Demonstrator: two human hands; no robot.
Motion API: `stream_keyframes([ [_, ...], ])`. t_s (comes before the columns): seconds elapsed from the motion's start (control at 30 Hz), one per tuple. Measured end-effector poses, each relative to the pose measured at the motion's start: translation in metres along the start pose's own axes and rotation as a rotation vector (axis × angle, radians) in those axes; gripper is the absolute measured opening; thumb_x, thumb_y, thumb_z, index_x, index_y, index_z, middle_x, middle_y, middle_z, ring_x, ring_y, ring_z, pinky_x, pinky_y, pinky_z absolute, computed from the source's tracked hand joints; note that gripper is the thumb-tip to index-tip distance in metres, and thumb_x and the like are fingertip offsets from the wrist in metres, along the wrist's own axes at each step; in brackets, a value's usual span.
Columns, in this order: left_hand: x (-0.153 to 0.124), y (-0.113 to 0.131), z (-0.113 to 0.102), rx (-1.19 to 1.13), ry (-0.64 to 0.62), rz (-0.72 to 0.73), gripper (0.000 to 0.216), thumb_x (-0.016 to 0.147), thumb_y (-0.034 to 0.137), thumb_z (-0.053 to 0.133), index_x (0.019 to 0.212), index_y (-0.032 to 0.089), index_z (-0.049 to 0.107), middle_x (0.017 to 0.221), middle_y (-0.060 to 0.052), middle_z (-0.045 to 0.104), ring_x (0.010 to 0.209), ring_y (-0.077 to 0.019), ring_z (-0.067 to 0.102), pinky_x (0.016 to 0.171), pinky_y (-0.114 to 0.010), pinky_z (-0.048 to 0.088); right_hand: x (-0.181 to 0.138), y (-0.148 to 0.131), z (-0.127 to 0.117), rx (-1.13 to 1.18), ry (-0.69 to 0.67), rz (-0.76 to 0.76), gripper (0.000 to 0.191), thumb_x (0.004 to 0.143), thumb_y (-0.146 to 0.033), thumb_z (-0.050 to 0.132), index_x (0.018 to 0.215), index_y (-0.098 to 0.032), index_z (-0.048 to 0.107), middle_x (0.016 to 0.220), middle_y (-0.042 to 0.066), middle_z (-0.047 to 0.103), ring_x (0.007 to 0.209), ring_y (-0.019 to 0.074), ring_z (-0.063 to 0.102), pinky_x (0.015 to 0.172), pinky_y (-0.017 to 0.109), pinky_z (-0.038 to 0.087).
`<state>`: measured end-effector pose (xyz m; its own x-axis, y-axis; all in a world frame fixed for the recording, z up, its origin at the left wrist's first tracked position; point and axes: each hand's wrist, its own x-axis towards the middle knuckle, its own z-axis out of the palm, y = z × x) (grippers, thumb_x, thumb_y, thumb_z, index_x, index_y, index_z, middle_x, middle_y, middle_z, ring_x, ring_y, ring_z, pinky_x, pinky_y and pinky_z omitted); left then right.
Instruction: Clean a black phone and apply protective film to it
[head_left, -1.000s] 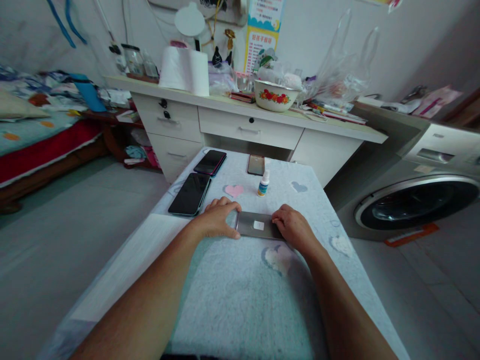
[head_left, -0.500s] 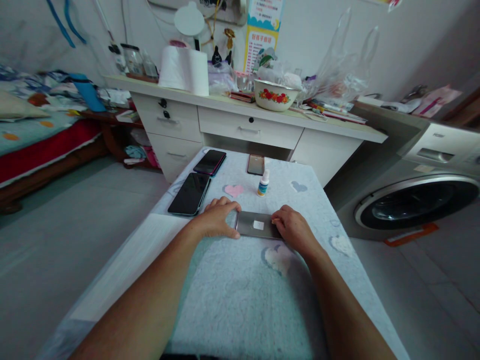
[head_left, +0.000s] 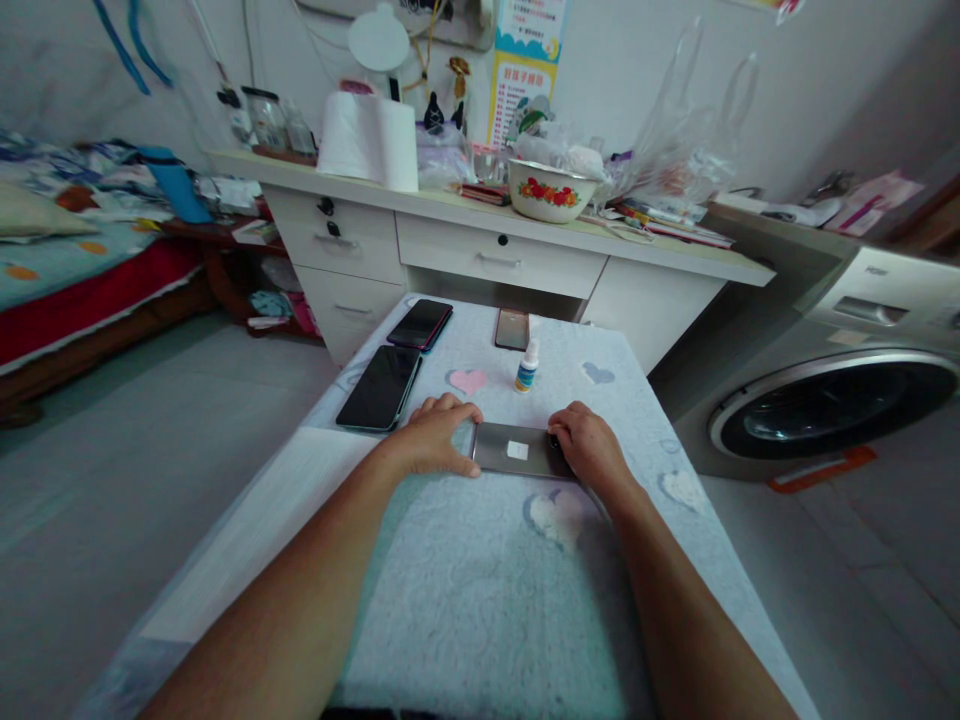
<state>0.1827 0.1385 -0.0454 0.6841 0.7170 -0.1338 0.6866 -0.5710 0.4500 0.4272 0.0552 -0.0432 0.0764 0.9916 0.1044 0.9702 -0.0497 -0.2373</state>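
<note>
A grey phone (head_left: 496,447) lies back up and crosswise on the cloth-covered table, with a small white square label at its middle. My left hand (head_left: 439,437) grips its left end, thumb at the near corner and index finger at the far one. Over the right end is my right hand (head_left: 589,447), fingers curled together and pressed to the phone's back. Whatever those fingers may hold is hidden. A dark round spot shows by the right fingertips. Beyond the phone stands a small white spray bottle (head_left: 526,368) with a blue and yellow label.
Two dark-screened phones, one nearer (head_left: 379,388) and one farther (head_left: 420,325), lie at the table's left. A phone case or small phone (head_left: 512,328) lies at the far edge. Behind are a white drawer desk (head_left: 499,245) and, rightward, a washing machine (head_left: 840,370).
My right hand has shifted slightly right and away from me along the phone, uncovering the dark round spot. My left hand and the phone stay in place.
</note>
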Motion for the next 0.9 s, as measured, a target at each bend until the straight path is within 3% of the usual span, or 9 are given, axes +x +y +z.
stream_keyframes([
  [0.47, 0.0, 0.0, -0.001, -0.007, -0.004, 0.008, 0.069, 0.051, 0.052, 0.072, 0.113, 0.035, 0.048, 0.114, -0.002, 0.044, 0.11, -0.0283, 0.041, 0.092, -0.037, 0.036, -0.007, 0.024, -0.012, -0.001, -0.014, 0.07, 0.019, 0.083, -0.018, 0.048, 0.086, -0.018, 0.066, 0.087, 0.004, 0.059, 0.077, 0.0134, 0.054, 0.071, 0.023, 0.034],
  [0.9, 0.0, 0.001, -0.001, 0.005, -0.021, -0.005, 0.069, 0.051, 0.052, 0.071, 0.114, 0.035, 0.048, 0.115, -0.001, 0.044, 0.112, -0.0289, 0.039, 0.092, -0.037, 0.035, -0.017, 0.026, -0.021, 0.032, -0.086, 0.021, 0.014, 0.074, -0.014, 0.051, 0.077, -0.017, 0.064, 0.078, 0.003, 0.061, 0.07, 0.0128, 0.053, 0.063, 0.023, 0.033],
])
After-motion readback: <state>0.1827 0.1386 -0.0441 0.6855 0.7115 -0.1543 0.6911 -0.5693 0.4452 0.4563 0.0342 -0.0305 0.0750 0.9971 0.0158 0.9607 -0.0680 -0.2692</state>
